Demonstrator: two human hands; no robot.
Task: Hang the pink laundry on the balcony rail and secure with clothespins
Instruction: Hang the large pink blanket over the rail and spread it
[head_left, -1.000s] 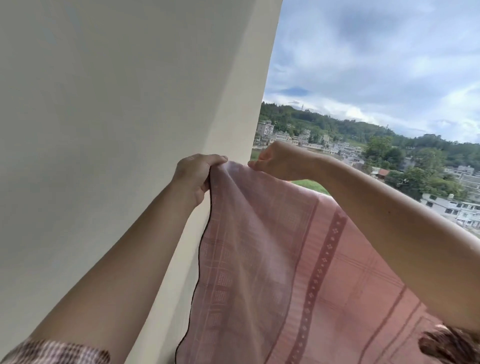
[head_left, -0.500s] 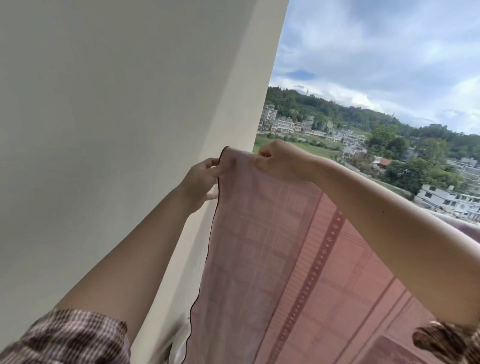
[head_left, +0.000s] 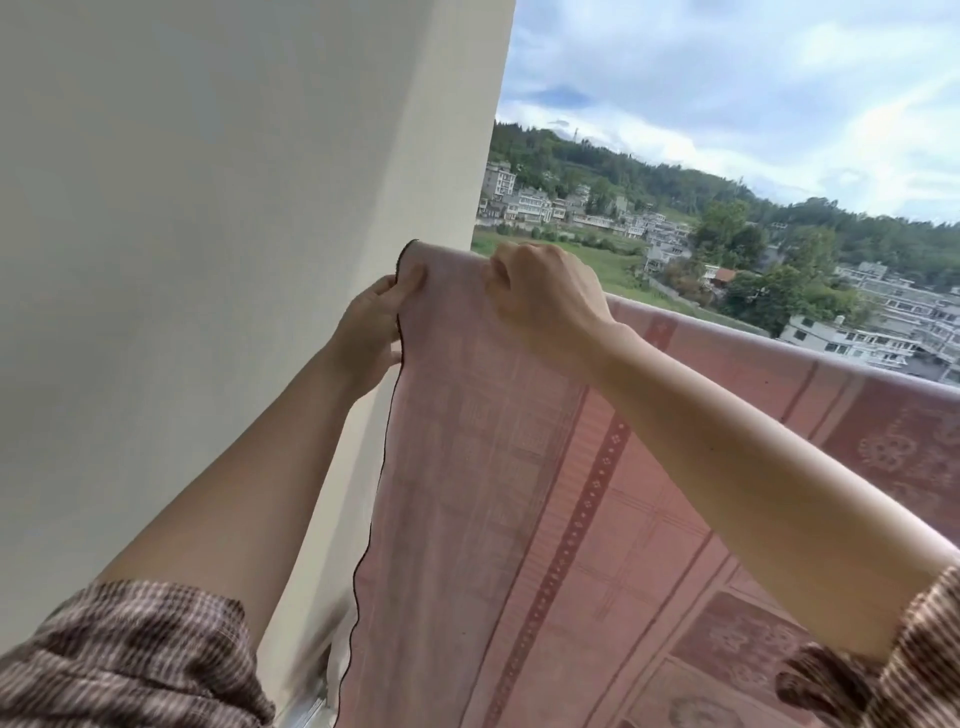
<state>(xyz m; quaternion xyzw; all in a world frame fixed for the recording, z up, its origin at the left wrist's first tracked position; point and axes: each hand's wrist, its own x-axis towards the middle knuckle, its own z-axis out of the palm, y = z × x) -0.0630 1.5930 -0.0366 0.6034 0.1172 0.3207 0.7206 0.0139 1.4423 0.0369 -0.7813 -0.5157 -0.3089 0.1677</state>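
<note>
A thin pink patterned cloth (head_left: 509, 467) with a dark scalloped hem hangs in front of me. Its top edge runs from the wall corner out to the right, draped over something hidden beneath it. My left hand (head_left: 371, 332) pinches the cloth's upper left corner beside the wall. My right hand (head_left: 545, 296) grips the top edge a short way to the right, fingers curled over the fold. No clothespin is in view. The rail itself is covered by the cloth.
A cream wall (head_left: 208, 260) fills the left half and ends in a corner (head_left: 467, 156) right beside my left hand. Beyond the cloth lie open air, a town (head_left: 597, 218), wooded hills and cloudy sky.
Both hands have moved a little lower in view and spread apart along the top edge. The cloth now hangs straighter, and its draped top edge shows further out to the right.
</note>
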